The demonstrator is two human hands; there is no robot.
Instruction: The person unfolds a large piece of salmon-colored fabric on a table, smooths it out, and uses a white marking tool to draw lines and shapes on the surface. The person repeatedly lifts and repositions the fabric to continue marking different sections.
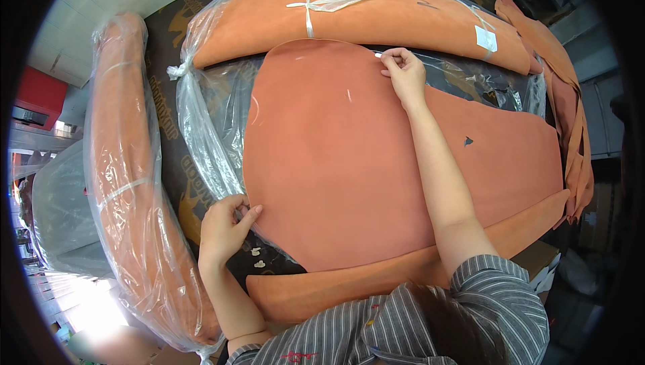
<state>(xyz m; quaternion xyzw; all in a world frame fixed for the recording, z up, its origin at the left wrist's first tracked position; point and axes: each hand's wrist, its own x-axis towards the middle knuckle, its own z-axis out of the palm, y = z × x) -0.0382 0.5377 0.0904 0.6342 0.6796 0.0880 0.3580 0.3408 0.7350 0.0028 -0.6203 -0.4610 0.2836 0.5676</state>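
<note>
A large reddish-tan leather hide (336,163) lies spread in front of me, with a small dark hole in its right part. Pale curved marks show on its upper half. My left hand (227,227) is at the hide's left edge, its thumb on top and fingers curled, pinching the edge. Near the far edge my right hand (406,77) is closed in a pinch on a small white piece (379,55) that looks like chalk. The right forearm crosses over the hide. Along the near side, in front of my body, the hide is folded or rolled over, showing its lighter orange side (336,284).
A rolled orange hide (269,26) in clear plastic, tied with white string, lies along the far side. Another wrapped roll (124,157) stretches along the left. Leather strips (568,96) hang at the right edge. Small pale scraps (258,259) lie on the dark table cover.
</note>
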